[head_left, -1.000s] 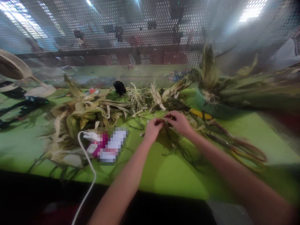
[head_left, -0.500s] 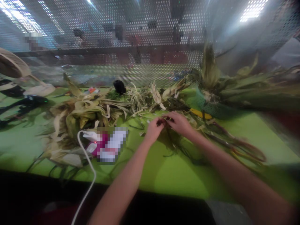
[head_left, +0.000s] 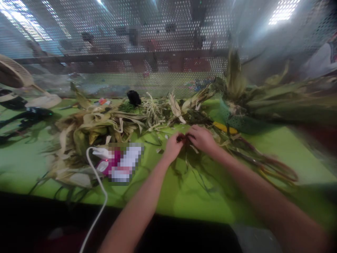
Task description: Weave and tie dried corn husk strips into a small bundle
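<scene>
Perforated screen (head_left: 110, 82) across the back, dim blurred shapes beyond it; before it we have a bright green tabletop (head_left: 189, 205). Left hand (head_left: 172, 147) and right hand (head_left: 201, 138) meet near mid-table, fingertips together, thumbs and fingers closed in a pinch. Between them we see thin dark strands (head_left: 187, 162) gripped at the top, loose ends trailing down toward the green surface; exact makeup too blurred to tell. Beyond the hands, dry husks (head_left: 175, 109) lie scattered. Left of them, a larger husk heap (head_left: 92, 124), with a magenta object (head_left: 116, 161) and a white cable (head_left: 106, 197) at its near edge. To the right, we note a green basin (head_left: 229, 118), long leaves (head_left: 279, 102) spreading from it.
</scene>
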Demonstrator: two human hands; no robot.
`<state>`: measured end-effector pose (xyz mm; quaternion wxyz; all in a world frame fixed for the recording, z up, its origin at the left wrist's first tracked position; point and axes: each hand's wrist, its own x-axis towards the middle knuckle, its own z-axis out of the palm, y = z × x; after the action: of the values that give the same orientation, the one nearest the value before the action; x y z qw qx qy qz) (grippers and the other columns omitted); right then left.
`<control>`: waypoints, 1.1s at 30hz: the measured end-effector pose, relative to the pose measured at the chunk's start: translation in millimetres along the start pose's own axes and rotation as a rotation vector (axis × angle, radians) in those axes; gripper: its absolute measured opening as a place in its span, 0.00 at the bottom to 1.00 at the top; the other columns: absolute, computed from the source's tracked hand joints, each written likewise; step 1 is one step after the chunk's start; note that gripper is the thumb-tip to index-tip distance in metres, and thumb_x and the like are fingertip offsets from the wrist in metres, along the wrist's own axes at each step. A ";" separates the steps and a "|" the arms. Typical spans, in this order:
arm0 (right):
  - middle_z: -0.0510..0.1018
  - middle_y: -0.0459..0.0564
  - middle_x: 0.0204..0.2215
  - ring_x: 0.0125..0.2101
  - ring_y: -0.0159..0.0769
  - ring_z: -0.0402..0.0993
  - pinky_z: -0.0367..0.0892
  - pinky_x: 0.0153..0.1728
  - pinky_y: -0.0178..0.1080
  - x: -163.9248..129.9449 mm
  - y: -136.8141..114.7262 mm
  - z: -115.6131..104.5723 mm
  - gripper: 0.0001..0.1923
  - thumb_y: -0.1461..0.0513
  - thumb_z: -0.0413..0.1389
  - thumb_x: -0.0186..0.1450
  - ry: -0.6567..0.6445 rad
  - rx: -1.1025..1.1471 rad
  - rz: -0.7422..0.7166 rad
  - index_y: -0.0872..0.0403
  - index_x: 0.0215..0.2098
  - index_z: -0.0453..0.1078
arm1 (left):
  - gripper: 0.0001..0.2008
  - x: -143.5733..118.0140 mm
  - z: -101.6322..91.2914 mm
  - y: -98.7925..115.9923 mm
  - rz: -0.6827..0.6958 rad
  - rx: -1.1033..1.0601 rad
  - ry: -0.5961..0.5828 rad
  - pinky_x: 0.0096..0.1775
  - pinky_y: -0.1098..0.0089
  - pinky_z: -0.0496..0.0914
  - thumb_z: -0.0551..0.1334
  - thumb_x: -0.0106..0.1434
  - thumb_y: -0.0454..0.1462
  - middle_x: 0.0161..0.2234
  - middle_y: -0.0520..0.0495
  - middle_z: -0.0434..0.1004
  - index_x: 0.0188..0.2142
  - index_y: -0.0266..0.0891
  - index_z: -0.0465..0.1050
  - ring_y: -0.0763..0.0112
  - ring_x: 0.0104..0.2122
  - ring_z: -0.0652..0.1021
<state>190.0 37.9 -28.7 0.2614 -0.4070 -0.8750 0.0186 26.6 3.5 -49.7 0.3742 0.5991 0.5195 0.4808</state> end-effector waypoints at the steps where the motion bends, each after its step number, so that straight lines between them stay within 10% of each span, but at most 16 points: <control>1: 0.76 0.50 0.36 0.34 0.37 0.71 0.61 0.35 0.37 0.0 -0.5 0.1 0.07 0.64 0.53 0.66 0.005 -0.014 0.005 0.52 0.37 0.74 | 0.01 0.0 0.0 -0.5 -0.014 -0.011 0.005 0.37 0.70 0.64 0.61 0.57 0.32 0.28 0.51 0.73 0.31 0.37 0.70 0.72 0.31 0.71; 33: 0.82 0.48 0.37 0.35 0.37 0.77 0.67 0.36 0.36 6.5 -5.1 -3.2 0.13 0.70 0.55 0.61 -0.106 0.396 0.102 0.52 0.41 0.76 | 0.06 2.9 -2.1 -11.1 -0.144 -0.143 0.123 0.31 0.72 0.66 0.65 0.49 0.33 0.25 0.52 0.74 0.29 0.37 0.71 0.73 0.25 0.73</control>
<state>184.5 38.7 -21.9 0.2886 -0.3902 -0.8450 0.2246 21.6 8.3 -59.2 0.4169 0.5014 0.5474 0.5245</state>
